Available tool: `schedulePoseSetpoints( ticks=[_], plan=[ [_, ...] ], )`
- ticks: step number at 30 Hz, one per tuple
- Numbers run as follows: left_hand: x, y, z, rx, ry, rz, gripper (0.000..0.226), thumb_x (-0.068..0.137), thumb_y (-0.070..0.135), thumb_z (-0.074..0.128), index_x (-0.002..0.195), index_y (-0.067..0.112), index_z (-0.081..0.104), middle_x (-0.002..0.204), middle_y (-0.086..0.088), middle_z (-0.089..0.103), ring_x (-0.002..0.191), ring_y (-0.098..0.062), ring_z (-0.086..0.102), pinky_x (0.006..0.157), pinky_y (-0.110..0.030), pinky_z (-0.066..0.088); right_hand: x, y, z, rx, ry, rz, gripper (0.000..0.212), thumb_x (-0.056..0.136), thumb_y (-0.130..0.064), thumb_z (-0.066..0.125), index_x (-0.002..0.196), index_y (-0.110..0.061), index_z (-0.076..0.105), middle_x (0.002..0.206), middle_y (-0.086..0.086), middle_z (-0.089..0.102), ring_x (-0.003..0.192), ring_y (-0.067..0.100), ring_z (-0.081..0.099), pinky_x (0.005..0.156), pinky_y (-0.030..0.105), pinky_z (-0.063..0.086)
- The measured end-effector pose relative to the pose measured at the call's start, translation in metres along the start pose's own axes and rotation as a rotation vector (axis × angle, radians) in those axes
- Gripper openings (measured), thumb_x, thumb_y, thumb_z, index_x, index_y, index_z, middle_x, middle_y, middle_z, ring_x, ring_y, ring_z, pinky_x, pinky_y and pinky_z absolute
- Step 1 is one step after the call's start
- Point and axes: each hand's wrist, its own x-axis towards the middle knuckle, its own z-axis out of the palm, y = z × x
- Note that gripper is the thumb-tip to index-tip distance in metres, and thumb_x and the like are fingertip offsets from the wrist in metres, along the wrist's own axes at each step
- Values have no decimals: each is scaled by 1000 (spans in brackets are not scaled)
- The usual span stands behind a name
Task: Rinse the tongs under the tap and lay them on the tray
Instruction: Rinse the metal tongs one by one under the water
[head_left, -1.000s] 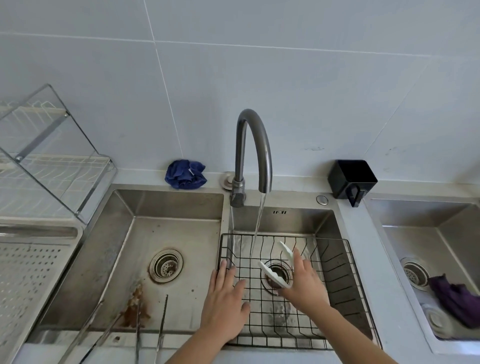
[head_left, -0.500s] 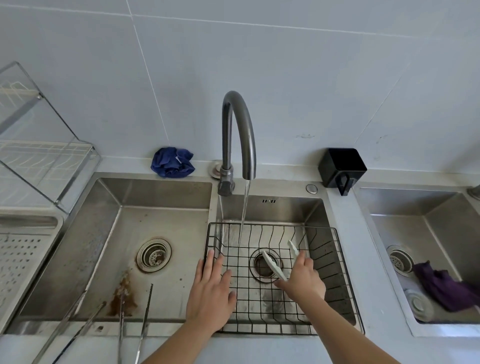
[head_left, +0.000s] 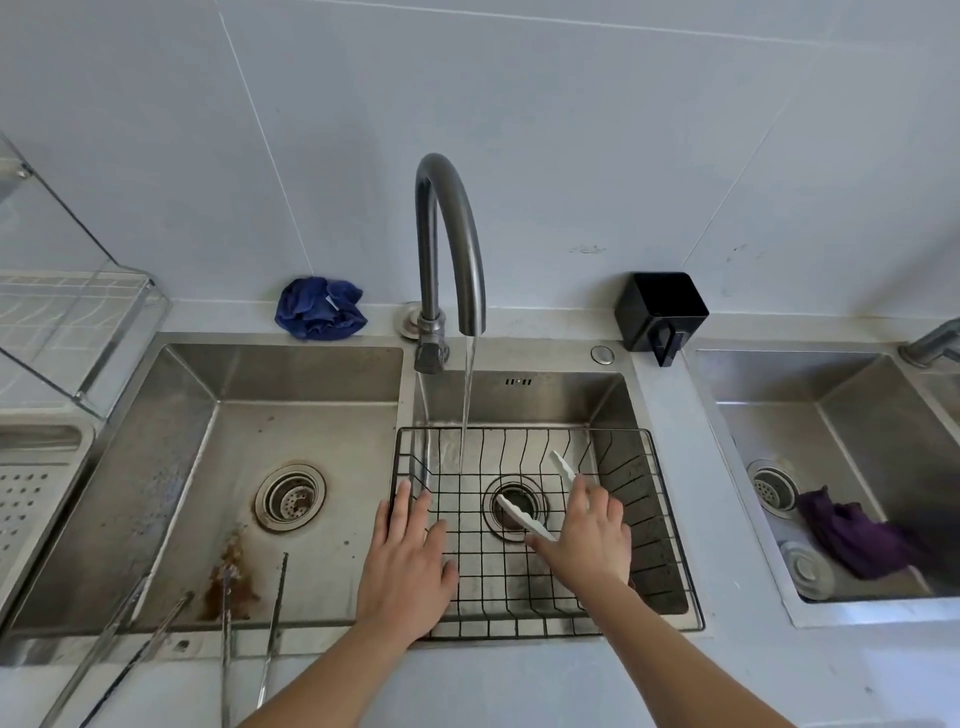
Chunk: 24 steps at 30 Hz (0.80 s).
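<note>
Tongs (head_left: 522, 514), white, their 2 arms spread, were pinched in the curled fingers of the right hand (head_left: 587, 540) above the drain (head_left: 511, 491) of the wire basket (head_left: 670, 519), just right of the tap (head_left: 449, 223) and its running stream (head_left: 467, 395), while the left hand (head_left: 408, 556) hovered flat, fingers straight and slightly apart, over the basket's left edge.

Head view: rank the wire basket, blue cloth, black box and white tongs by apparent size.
Largest: wire basket.
Next: black box and blue cloth, about alike, so left unranked.
Smallest: white tongs, partly hidden by the right hand.
</note>
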Motion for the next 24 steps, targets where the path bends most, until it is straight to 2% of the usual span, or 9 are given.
schedulePoseSetpoints(
  ticks=[3, 6, 9, 12, 15, 18, 21, 24],
  plan=[
    [1, 1, -2, -31, -1, -2, 53, 88, 47, 55, 133, 19, 63, 159, -15, 38, 154, -38, 10, 124, -54, 11, -11, -12, -6, -2, 19, -90, 98, 83, -72, 63, 156, -18, 26, 152, 6, 39, 139, 28, 37, 113, 42, 39],
    [0, -3, -7, -183, 32, -7, 51, 91, 40, 56, 138, 21, 56, 162, -12, 31, 155, -31, 6, 126, -48, 5, -29, -29, -4, 67, 2, -178, 78, 89, -67, 57, 149, -21, 40, 151, 3, 42, 139, 27, 35, 114, 42, 35],
    [-8, -13, -20, -312, 89, -44, 52, 94, 35, 59, 143, 21, 50, 164, -9, 28, 155, -26, 11, 125, -40, 2, -45, -47, 6, 97, -51, -254, 71, 93, -67, 49, 149, -24, 41, 153, -2, 40, 141, 24, 32, 115, 41, 34],
    [-28, -35, -38, -362, 184, -155, 49, 90, 29, 64, 137, 20, 55, 155, -8, 42, 148, -29, 30, 123, -43, 20, -50, -60, 15, 84, -97, -316, 64, 98, -65, 44, 148, -25, 43, 153, -3, 41, 141, 23, 32, 115, 39, 33],
    [-61, -64, -54, -353, 267, -338, 44, 85, 22, 72, 128, 17, 62, 134, -8, 56, 126, -29, 50, 104, -46, 48, -55, -70, 27, 99, -135, -377, 54, 103, -57, 41, 145, -24, 47, 148, -2, 47, 139, 24, 37, 114, 38, 34],
    [-94, -88, -61, -333, 339, -536, 37, 81, 19, 77, 117, 15, 67, 113, -8, 60, 102, -27, 54, 84, -41, 51, -60, -74, 39, 93, -166, -425, 50, 104, -52, 41, 144, -22, 50, 145, 0, 50, 136, 25, 39, 112, 39, 36],
    [-115, -102, -62, -310, 303, -706, 35, 80, 31, 78, 108, 13, 67, 99, -6, 59, 90, -26, 54, 79, -43, 50, -55, -74, 42, 123, -184, -400, 50, 103, -49, 46, 143, -19, 53, 143, 3, 54, 134, 27, 41, 112, 41, 37],
    [-126, -106, -59, -319, 196, -840, 55, 78, 53, 75, 108, 9, 61, 100, -8, 60, 92, -27, 55, 79, -41, 51, -53, -74, 41, 108, -211, -397, 51, 103, -49, 46, 145, -20, 51, 143, 3, 52, 135, 27, 40, 113, 41, 37]
  ],
)
